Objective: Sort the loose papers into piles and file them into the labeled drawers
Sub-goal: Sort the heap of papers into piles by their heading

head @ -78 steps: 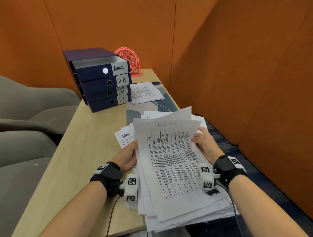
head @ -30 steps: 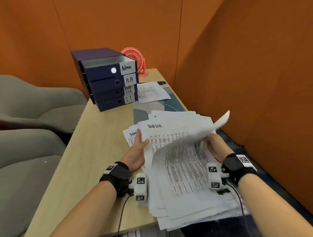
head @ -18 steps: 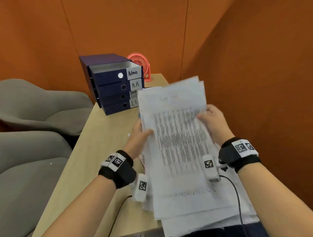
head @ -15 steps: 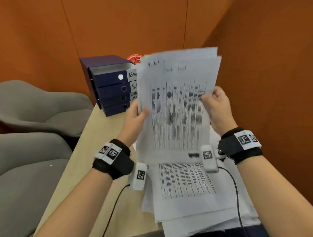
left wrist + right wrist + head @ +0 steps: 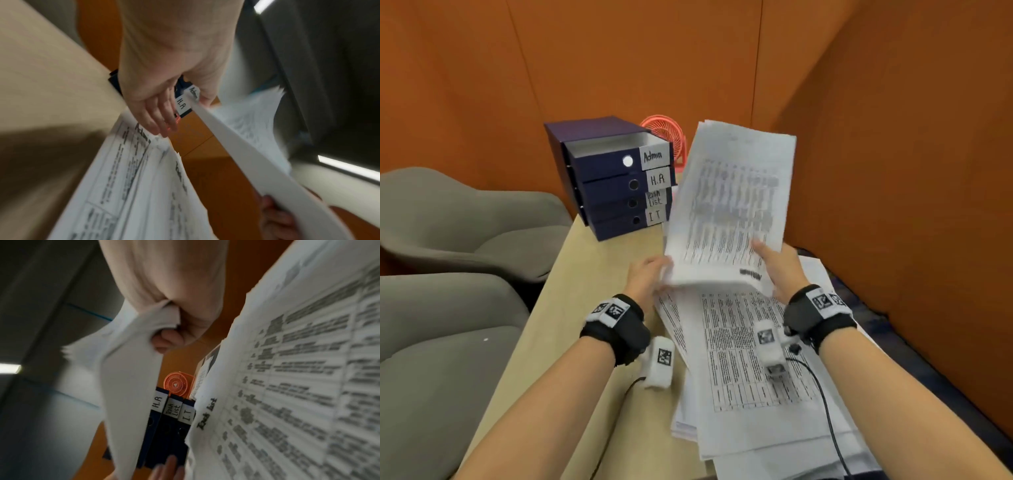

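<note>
Head view: both hands, lifted sheaf (image 5: 729,212); wrist views: "H.R" drawer (image 5: 158,402)

We're in an office nook: orange padded wall panels (image 5: 619,51), grey lounge chairs (image 5: 448,308), a light wood tabletop (image 5: 592,274), and a blue drawer unit (image 5: 613,178) labelled Admin, H.R, Task List, I.T.

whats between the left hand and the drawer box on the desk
In the head view, only bare desk lies between the left hand and the drawer box; the lifted sheaf of papers hangs to the right of that stretch.
</note>
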